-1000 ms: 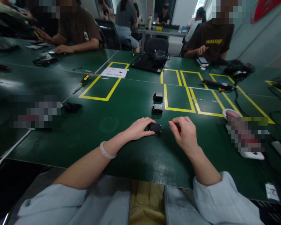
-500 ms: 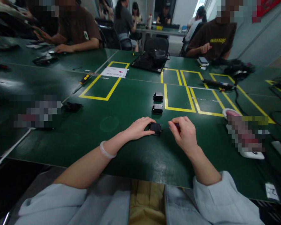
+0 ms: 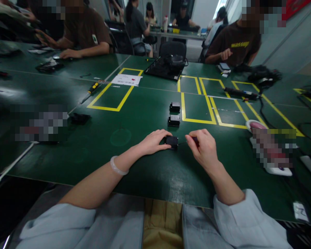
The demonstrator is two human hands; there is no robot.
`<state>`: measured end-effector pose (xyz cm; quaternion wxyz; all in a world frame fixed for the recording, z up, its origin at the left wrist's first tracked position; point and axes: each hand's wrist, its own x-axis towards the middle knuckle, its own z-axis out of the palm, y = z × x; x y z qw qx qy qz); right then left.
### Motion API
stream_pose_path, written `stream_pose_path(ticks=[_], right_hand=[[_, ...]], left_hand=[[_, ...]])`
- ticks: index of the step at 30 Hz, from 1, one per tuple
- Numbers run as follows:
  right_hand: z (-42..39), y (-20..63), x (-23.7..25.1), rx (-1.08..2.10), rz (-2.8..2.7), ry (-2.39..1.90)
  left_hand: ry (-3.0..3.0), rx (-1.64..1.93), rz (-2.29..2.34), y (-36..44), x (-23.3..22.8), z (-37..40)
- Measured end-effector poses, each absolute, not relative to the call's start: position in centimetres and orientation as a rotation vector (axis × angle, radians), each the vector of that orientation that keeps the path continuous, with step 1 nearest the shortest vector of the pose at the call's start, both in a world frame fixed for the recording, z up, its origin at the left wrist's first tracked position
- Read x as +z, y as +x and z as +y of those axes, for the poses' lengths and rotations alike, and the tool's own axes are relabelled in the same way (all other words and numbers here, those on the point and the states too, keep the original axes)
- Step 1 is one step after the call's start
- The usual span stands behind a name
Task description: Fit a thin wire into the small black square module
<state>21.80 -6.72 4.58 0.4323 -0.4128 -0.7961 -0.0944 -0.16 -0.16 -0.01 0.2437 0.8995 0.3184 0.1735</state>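
Note:
A small black box-shaped part point(image 3: 171, 141) lies on the green table point(image 3: 150, 173) in front of me. My left hand point(image 3: 153, 141) rests on the table and holds the part by its left side. My right hand point(image 3: 204, 148) pinches a small screwdriver point(image 3: 193, 140) with a dark red handle; its thin shaft points left at the part's right side. Two more black parts point(image 3: 174, 120) point(image 3: 175, 107) lie in a row just beyond, untouched.
Yellow taped rectangles point(image 3: 197, 103) mark the table. A black tray point(image 3: 166, 67), a paper sheet point(image 3: 126, 80), a yellow-handled screwdriver point(image 3: 93, 88), cables point(image 3: 261, 103) and a black item point(image 3: 79, 118) lie around. People sit at the far side and left.

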Motion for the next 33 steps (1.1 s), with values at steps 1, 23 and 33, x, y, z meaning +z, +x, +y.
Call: stream_pose_path(ticks=[1,23,33], right_hand=[[-6.73,21.79,4.6,-0.235,-1.984,-1.026],[-6.78,21.64,4.41,-0.237,-1.999,-1.129],[-6.65,21.74,4.39,-0.308,-2.032,-1.196]], left_hand=[[2.459,0.474,0.871,-0.16,-0.03,-0.15],[2.443,0.478,0.874,-0.1,0.1,-0.1],[2.441,0.481,0.873,-0.15,0.0,-0.09]])
